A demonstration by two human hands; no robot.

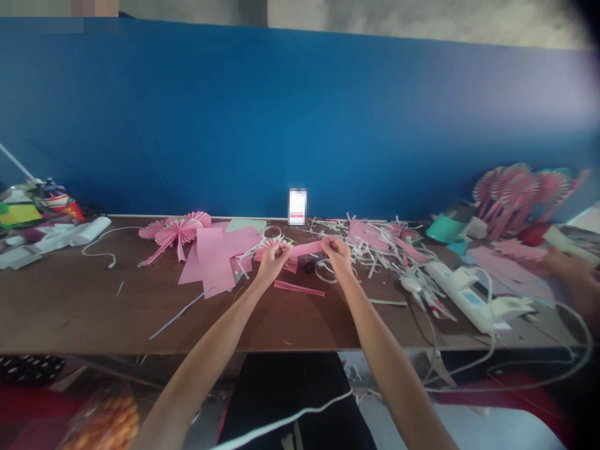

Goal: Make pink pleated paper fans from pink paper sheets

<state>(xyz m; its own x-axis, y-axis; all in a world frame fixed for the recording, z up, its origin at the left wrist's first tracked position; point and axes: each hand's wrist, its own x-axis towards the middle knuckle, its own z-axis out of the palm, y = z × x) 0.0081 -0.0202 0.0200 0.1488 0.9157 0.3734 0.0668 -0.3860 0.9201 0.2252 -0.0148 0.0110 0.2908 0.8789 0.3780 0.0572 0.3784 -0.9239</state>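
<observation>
A narrow pink paper strip (307, 249) is stretched level between my two hands, above the middle of the table. My left hand (276, 255) pinches its left end, fingers closed. At the other end, the closed fingers of my right hand (336, 251) grip the strip. A folded pink paper piece (299, 288) lies on the table just below. Part of a pleated pink fan (265, 249) shows behind my left hand. Flat pink paper sheets (215, 253) are spread to the left, beside finished-looking pleated pink fans (180, 231).
White paper scraps (375, 250) are heaped right of my hands. A white power strip (462, 297) with cables lies farther right, near a teal container (447, 224) and upright pink fans (513, 187). A phone (297, 206) leans against the blue partition (281, 112). Another person's hand (569, 275) is at far right.
</observation>
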